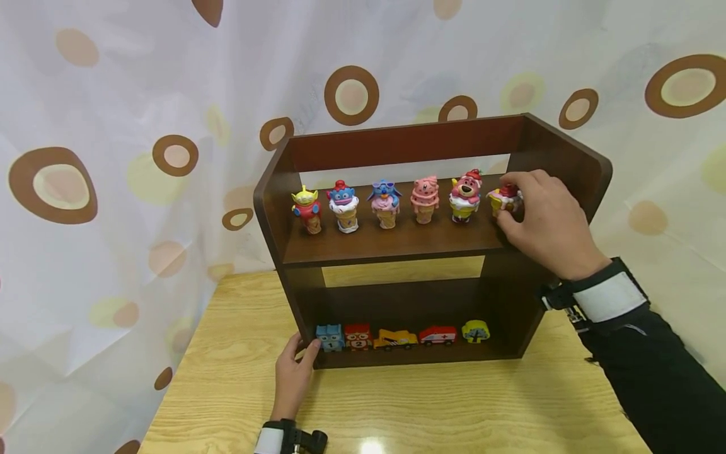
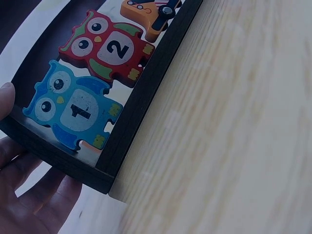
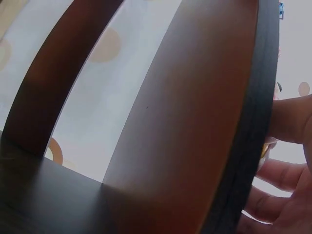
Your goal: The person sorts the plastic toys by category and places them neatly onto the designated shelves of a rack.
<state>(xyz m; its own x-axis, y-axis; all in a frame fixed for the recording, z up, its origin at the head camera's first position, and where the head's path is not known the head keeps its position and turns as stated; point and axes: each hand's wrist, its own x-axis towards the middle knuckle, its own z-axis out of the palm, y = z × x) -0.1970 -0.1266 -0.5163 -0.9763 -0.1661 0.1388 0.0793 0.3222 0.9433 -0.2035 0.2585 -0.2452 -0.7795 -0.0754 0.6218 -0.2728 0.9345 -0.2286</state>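
Mostly, right hand [image 1: 547,224] hiding its pinched figurine [image 1: 504,199], face unseen

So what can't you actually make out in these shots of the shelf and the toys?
- Head view: the rightmost figurine, mostly covered by the right hand.
- Right wrist view: that figurine, hidden behind the shelf side panel.
- Left wrist view: the yellow vehicle piece, cut off by the top edge.
- Left hand: grip on the shelf corner unclear.
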